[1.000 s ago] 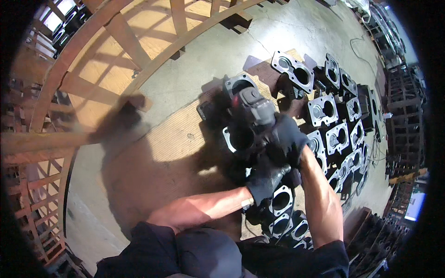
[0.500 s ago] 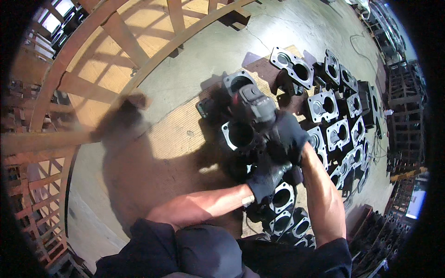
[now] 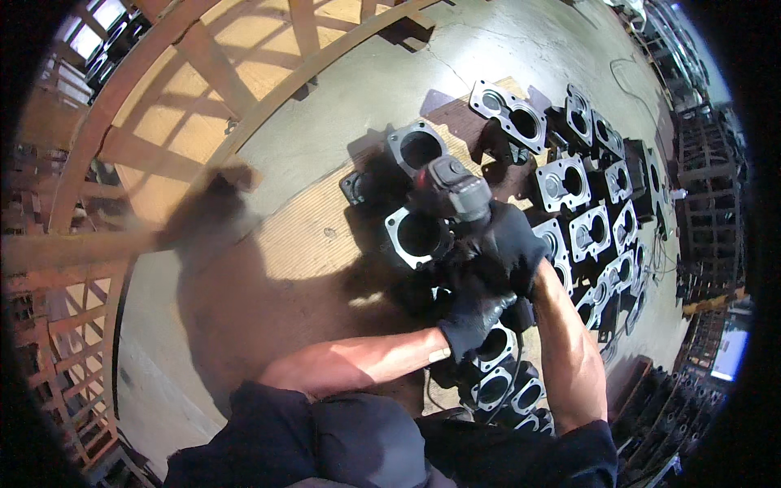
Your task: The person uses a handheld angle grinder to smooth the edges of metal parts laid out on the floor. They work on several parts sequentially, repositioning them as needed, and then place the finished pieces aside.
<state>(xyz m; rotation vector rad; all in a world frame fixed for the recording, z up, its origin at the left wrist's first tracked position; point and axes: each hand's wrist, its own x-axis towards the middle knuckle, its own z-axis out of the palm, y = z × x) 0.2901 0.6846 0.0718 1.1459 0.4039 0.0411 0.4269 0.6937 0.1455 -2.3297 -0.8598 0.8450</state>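
Observation:
Both my hands wear black gloves and grip a grey hand-held power tool (image 3: 452, 189) whose head points down at a black metal housing (image 3: 417, 234) with a round bore. My right hand (image 3: 514, 244) wraps the tool's body. My left hand (image 3: 475, 317) holds its lower rear end, where a cable leaves. A second housing (image 3: 416, 146) with a square flange lies just beyond the tool. The tool's working tip is hidden behind its own head.
Several more black cast housings (image 3: 582, 232) lie in rows to the right on a wooden board (image 3: 301, 236) on the concrete floor. Wooden pallet frames (image 3: 146, 89) stand at left and top. Dark stacked racks (image 3: 700, 163) fill the right edge.
The tool and both hands have stayed on the same housing; the view has shifted only slightly.

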